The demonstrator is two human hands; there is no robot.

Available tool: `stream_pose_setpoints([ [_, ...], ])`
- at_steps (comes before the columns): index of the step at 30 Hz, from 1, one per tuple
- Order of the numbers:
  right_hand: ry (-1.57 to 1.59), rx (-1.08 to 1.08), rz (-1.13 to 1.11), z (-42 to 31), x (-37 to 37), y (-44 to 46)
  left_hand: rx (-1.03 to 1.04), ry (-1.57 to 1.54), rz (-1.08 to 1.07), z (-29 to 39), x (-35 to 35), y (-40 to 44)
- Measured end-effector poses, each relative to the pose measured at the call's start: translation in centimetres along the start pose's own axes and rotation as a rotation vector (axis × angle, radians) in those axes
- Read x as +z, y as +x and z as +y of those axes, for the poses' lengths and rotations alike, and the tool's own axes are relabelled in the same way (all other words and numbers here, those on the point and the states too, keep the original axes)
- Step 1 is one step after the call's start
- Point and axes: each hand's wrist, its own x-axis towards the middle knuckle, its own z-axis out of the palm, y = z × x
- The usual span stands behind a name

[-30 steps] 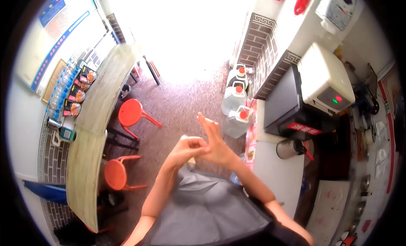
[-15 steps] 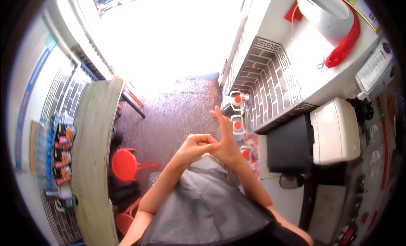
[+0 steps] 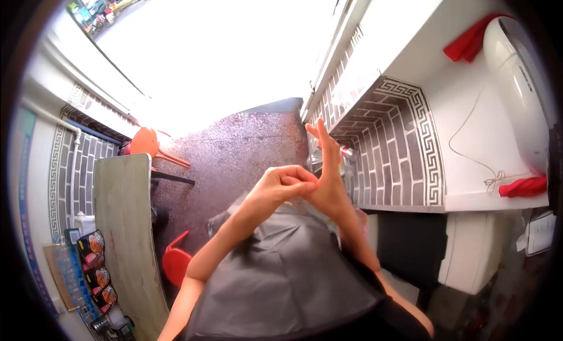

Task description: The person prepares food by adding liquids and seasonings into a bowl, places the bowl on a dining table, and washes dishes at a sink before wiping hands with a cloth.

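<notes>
Dark floor | red stool beside table | left fingers pinched, right fingers extended

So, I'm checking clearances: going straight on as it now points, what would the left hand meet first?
Likely the right hand: the left hand points towards it, seemingly touching, though depth is unclear.

The apron looks like smooth, faintly glossy cloth. The bench shows matt wood grain; the floor looks rough.
</notes>
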Motion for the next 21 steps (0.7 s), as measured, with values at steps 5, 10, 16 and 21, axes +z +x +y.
stream_pose_setpoints([
  [5, -0.054, 0.103, 0.059, 2.6, -1.1, 6.2, -0.052, -0.108, -0.149, 3.2, -2.9, 7.9],
  [10, -0.126, 0.249, 0.276, 5.2, -1.4, 10.9, -0.182, -0.111, -0.435, 6.2, -5.9, 16.2],
  [16, -0.209, 0.356, 0.508, 6.5, 0.5, 17.0, -0.314, -0.060, -0.698, 11.2, -10.1, 23.6],
  [21, -0.307, 0.427, 0.636, 6.3, 1.5, 20.0, -0.424, -0.089, -0.874, 13.2, -11.8, 27.2],
])
